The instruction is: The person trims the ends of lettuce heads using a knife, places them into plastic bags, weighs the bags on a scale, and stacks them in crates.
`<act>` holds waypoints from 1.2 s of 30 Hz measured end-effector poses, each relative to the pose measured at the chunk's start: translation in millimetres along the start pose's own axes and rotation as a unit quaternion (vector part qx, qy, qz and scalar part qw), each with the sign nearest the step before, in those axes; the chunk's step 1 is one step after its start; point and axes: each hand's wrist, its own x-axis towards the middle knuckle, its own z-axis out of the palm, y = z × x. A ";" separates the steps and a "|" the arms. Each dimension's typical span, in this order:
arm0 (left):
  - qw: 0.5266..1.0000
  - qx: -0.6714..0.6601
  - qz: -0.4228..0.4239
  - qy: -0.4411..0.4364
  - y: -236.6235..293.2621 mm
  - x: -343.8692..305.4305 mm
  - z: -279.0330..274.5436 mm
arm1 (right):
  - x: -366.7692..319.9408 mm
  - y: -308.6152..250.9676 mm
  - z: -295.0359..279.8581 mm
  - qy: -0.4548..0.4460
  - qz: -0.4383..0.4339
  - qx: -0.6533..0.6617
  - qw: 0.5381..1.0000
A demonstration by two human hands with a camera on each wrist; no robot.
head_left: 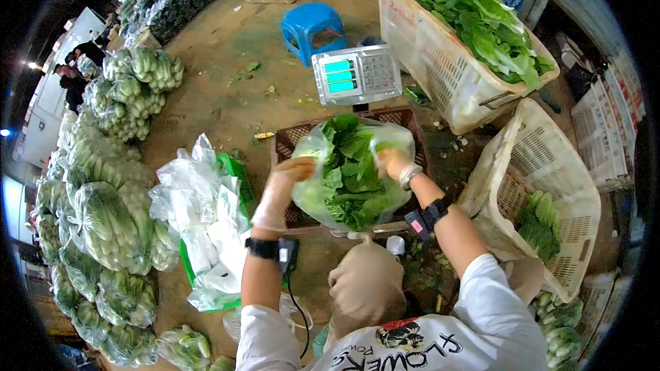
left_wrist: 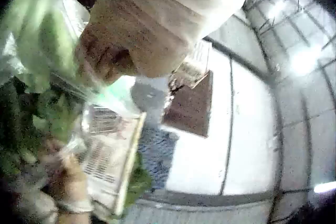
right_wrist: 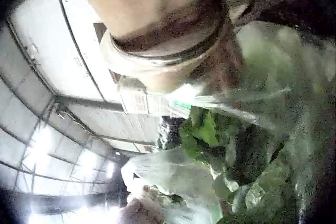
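Leaves of a dark green vegetable fill a clear plastic bag (head_left: 347, 189), which is held over the dark brown slatted plastic crate (head_left: 285, 141) directly in front of the person. The bag's rim is gripped on one side by the left hand (head_left: 292, 170) and on the other by the right hand (head_left: 393, 163), both in thin pale gloves. The fingers of each hand are curled round the film. The mouth is thus held pulled apart, seemingly so that the upright leaves are steadied and none are spilled. Whether the bag's bottom rests on the crate or hangs just above it cannot be told.

A grey digital scale head with green displays (head_left: 356, 75) stands just behind the crate and is turned toward the person, probably so that it can be read over the bag. A green plastic crate (head_left: 237, 168) heaped with empty clear bags is set near the left arm, apparently for easy reach. At the right a cream plastic basket (head_left: 550, 158) is tipped with its opening toward the person, and only a few greens are left in it. A second cream basket (head_left: 440, 62), heaped with loose greens, stands behind it. Filled bags of greens (head_left: 103, 220) are laid in rows on the floor at the far left, well apart from the crate. A blue plastic stool (head_left: 313, 27) stands beyond the scale head.
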 end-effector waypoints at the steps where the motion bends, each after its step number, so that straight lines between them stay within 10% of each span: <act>1: 0.994 0.081 -0.034 -0.065 -7.5 8.5 1.2 | 10.1 2.7 7.5 -0.144 -0.057 -0.104 0.982; 3: 0.945 0.216 0.020 -0.244 -24.9 23.6 8.8 | 10.2 -21.3 0.9 -0.388 0.086 0.193 0.897; 5: 0.918 0.219 -0.102 -0.314 23.8 25.9 35.3 | 12.1 -31.9 -10.7 -0.392 0.084 0.218 0.889; 7: 0.958 0.227 -0.034 -0.170 72.8 31.9 36.2 | 5.3 -59.1 -77.8 -0.321 -0.056 0.286 0.901; 9: 0.971 0.183 0.016 -0.152 72.6 43.5 25.0 | 17.0 -47.7 -94.2 -0.202 0.018 0.486 0.850; 12: 0.828 0.511 0.073 -0.220 52.6 47.8 80.1 | 24.5 -73.3 -31.2 -0.084 -0.214 0.296 0.927; 13: 0.772 0.595 0.065 -0.212 28.9 47.5 97.8 | 18.4 -86.7 -27.7 -0.133 -0.148 0.271 0.942; 15: 0.920 0.333 0.067 -0.196 -31.3 52.7 85.0 | 28.5 -69.3 -4.8 -0.202 -0.204 0.341 0.895; 17: 0.969 0.145 0.013 -0.198 -36.7 26.6 92.9 | 32.5 -75.6 -14.1 -0.274 -0.263 0.245 0.892; 22: 0.933 -0.229 -0.140 -0.240 -42.5 2.8 100.5 | 46.5 -84.0 -23.5 -0.479 -0.253 -0.048 0.839; 23: 0.933 -0.230 -0.139 -0.240 -35.1 7.1 91.5 | 45.7 -83.1 -26.9 -0.479 -0.253 -0.050 0.839; 25: 0.923 0.307 0.001 -0.232 -24.4 13.7 77.0 | 33.3 -92.7 -40.0 -0.411 -0.264 -0.232 0.841; 28: 0.965 0.262 -0.019 -0.025 -28.3 19.4 79.2 | 3.8 -92.1 -48.1 -0.297 -0.289 -0.215 0.884; 31: 0.910 0.383 0.118 0.104 -41.7 41.6 93.7 | -17.9 -86.9 -26.5 -0.181 -0.138 -0.070 0.971; 32: 0.798 0.578 0.153 0.074 -35.7 45.6 91.7 | -18.0 -70.8 -20.9 -0.172 -0.125 0.058 0.975; 33: 0.811 0.575 0.094 0.059 -43.7 54.8 76.6 | -19.9 -38.3 -5.8 -0.152 -0.157 0.227 0.949; 35: 0.876 0.467 -0.101 0.066 -88.6 66.0 29.2 | -34.8 57.1 -9.2 -0.284 0.155 0.552 0.769; 36: 0.865 0.495 -0.059 0.053 -105.3 60.3 22.8 | -52.8 71.2 2.9 -0.250 0.195 0.568 0.760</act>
